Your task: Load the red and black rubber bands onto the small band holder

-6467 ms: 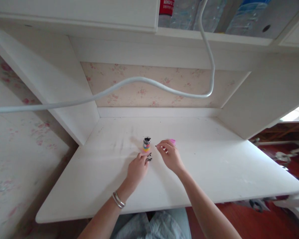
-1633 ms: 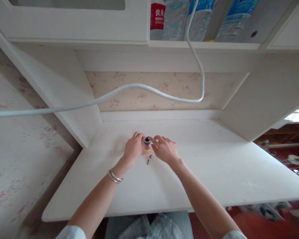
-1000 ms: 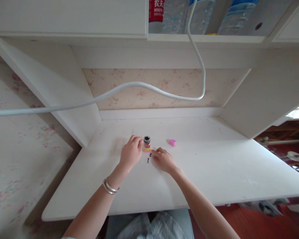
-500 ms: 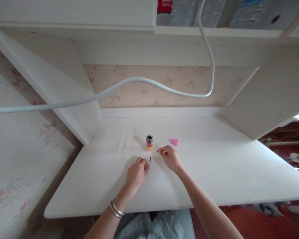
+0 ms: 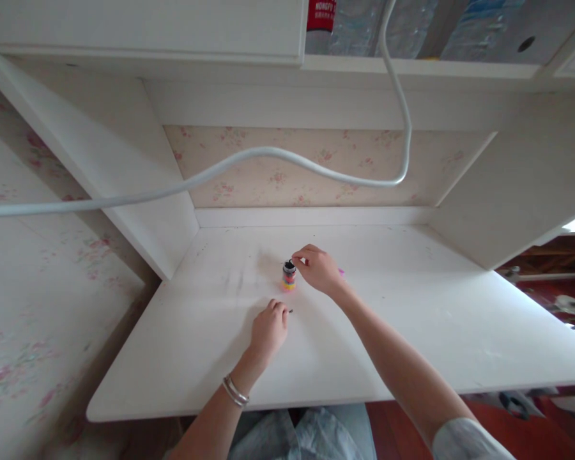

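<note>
A small clear jar point(image 5: 289, 277) with coloured and black bits in it stands upright and uncapped on the white desk point(image 5: 412, 319). At its mouth, my right hand point(image 5: 315, 267) pinches a small black piece between thumb and fingertips. Nearer the front, my left hand point(image 5: 270, 327) is closed, its fingertips on a small dark piece point(image 5: 291, 311) that pokes out to the right. A pink lid point(image 5: 341, 272) lies right of the jar, mostly hidden behind my right hand.
A white cable point(image 5: 268, 152) hangs across the view above the desk. Side panels flank the desk, and an overhead shelf point(image 5: 412, 64) holds plastic bottles. The desk's front edge runs just before my lap.
My right hand has moved up and left to the jar's mouth with the black piece, now covering most of the lid. My left hand has closed on the dark piece, which has turned.
</note>
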{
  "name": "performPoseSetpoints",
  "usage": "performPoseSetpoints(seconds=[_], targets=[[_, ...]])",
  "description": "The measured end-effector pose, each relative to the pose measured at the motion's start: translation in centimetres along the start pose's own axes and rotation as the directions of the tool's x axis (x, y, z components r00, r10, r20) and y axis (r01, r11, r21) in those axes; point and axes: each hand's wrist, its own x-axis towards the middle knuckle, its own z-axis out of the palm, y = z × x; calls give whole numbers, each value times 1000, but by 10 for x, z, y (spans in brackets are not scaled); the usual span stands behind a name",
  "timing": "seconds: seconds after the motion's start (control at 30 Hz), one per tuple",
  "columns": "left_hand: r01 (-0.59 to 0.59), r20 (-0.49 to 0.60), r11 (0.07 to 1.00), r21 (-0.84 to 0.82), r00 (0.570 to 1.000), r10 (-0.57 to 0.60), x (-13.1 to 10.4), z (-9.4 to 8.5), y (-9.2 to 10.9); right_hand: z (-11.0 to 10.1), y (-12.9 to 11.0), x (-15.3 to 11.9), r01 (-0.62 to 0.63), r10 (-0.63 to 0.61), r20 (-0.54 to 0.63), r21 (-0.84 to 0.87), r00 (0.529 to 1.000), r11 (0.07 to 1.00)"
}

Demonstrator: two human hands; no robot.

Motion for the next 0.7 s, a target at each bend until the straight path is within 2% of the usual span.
performPoseSetpoints(seconds=[0.1,0.17,0.27,0.37,0.53,0.6,0.7], targets=[[-1,4,994,-113,1000,1,-2,-2,-7,2,0,3,18,-16,65,-36,998,999],[-3,-15,977,-213,1000,0,-2,-6,-11,1,0,3,24,-22,68,-31,997,999],[-7,-87,945,-326,996,-23,2,-18,-13,-1,2,1,16,-16,-11,22,1000,1000],[-46,-185,924,-380,982,-27,12,-42,-9,-3,10,-4,-15,25,-93,108,995,994],[-176,-356,937,-302,932,60,41,-79,6,5,32,-28,-149,178,-99,247,979,957],[-191,-374,954,-231,923,94,52,-85,11,13,40,-43,-171,196,-70,273,978,947],[-173,-362,974,-143,926,111,64,-84,17,27,50,-66,-181,202,-35,308,979,934]])
